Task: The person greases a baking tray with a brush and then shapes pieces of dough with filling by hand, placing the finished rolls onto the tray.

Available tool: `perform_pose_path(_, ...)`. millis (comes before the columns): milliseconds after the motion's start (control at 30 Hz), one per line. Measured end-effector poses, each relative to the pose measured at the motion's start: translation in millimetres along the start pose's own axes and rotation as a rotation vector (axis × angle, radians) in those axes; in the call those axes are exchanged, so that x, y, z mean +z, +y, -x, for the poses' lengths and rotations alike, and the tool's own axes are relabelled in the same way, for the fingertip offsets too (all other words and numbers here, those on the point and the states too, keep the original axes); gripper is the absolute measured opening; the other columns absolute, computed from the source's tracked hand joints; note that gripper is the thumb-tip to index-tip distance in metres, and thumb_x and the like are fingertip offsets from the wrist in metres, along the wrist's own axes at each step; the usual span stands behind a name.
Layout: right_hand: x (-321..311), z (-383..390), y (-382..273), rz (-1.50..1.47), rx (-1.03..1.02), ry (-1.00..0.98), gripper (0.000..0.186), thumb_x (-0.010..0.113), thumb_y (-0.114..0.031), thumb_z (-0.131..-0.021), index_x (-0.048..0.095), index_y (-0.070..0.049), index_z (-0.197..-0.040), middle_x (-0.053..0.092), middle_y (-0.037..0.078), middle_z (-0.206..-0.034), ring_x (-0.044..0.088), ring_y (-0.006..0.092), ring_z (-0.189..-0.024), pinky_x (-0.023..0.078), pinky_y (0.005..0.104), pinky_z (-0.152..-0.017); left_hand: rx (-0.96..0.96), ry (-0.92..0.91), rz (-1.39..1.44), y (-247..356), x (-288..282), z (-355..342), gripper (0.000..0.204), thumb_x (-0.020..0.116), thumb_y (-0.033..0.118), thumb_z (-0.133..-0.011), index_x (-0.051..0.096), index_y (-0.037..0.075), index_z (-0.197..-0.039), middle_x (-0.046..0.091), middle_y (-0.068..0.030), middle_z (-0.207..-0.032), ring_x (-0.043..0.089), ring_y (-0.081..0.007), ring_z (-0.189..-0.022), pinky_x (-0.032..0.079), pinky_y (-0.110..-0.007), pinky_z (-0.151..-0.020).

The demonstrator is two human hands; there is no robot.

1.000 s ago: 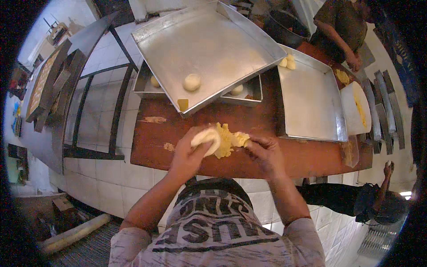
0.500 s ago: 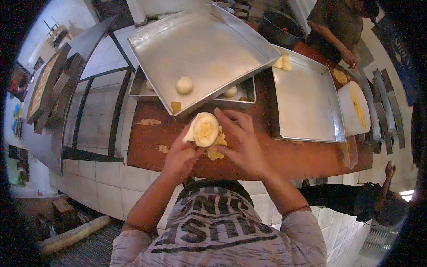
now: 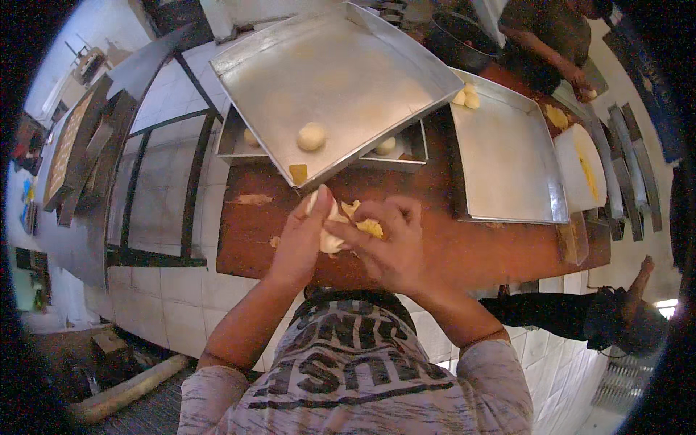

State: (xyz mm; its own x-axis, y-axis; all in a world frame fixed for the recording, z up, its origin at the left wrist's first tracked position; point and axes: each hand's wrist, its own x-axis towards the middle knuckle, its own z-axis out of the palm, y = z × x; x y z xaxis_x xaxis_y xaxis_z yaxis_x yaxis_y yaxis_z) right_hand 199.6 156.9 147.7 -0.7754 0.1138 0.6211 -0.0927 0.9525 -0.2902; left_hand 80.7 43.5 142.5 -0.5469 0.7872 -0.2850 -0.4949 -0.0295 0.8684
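My left hand grips a piece of pale dough at the near middle of the wooden table. My right hand is bent around the dough's right side, thumb and fingers closed on it. Crumbly yellow filling shows behind my right fingers; whether it lies on the table or in the dough is partly hidden. Just beyond my hands, a large square metal tray rests at an angle over a lower tray. A dough ball sits in the upper one.
A second tray with small dough pieces is at the right, beside a white tub and clear container. Co-workers are at right. A dark pot stands behind; a metal rack is left.
A second ago the dough was open and my right hand held yellow filling apart from it. The filling then showed in the dough's middle; now both hands close over the dough, which is turned more upright.
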Motion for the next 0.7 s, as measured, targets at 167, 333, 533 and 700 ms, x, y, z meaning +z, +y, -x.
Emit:
perform_pose_path(167,-8.4,-2.8,23.5,-0.677,0.584,0.007,0.028,0.07,-0.01,-0.07,0.068,-0.013,-0.098,0.051,0.006,-0.098,0.046,0.025,-0.099,0.036,0.0354,-0.089,0.379,-0.069,-0.708,-12.1,16.4,3.0,0.034,0.04,0.031,-0.098,0.051,0.002,-0.11,0.059,-0.008,-0.1,0.057,-0.016,-0.093,0.043,-0.03,-0.083)
perform_pose_path(333,-17.4,7.9,24.6,-0.318,0.348,-0.018,0.019,0.07,-0.011,-0.073,0.067,-0.008,-0.091,0.051,0.007,-0.1,0.048,0.0222,-0.099,0.037,0.0327,-0.089,-0.119,-0.188,0.303,-9.2,16.8,-18.1,0.04,0.039,0.034,-0.097,0.049,-0.002,-0.112,0.058,-0.0098,-0.101,0.058,-0.0192,-0.092,0.044,-0.03,-0.082)
perform_pose_path(533,-23.2,10.8,41.3,-0.657,0.475,0.027,0.029,0.07,-0.015,-0.072,0.066,-0.014,-0.101,0.055,0.005,-0.105,0.047,0.0274,-0.102,0.038,0.0389,-0.09,-0.04,-0.033,-0.393,-21.5,33.2,-11.0,0.042,0.04,0.038,-0.096,0.056,0.001,-0.107,0.059,-0.0081,-0.101,0.058,-0.0153,-0.09,0.046,-0.028,-0.078)
perform_pose_path(700,-22.9,9.9,38.6,-0.614,0.427,0.033,0.032,0.063,-0.005,-0.076,0.066,-0.013,-0.106,0.054,0.007,-0.111,0.046,0.0272,-0.106,0.035,0.0375,-0.094,-0.102,-0.085,-0.209,-4.5,40.6,-19.0,0.057,0.034,0.049,-0.095,0.056,-0.001,-0.111,0.061,-0.0102,-0.101,0.056,-0.0139,-0.092,0.045,-0.026,-0.079)
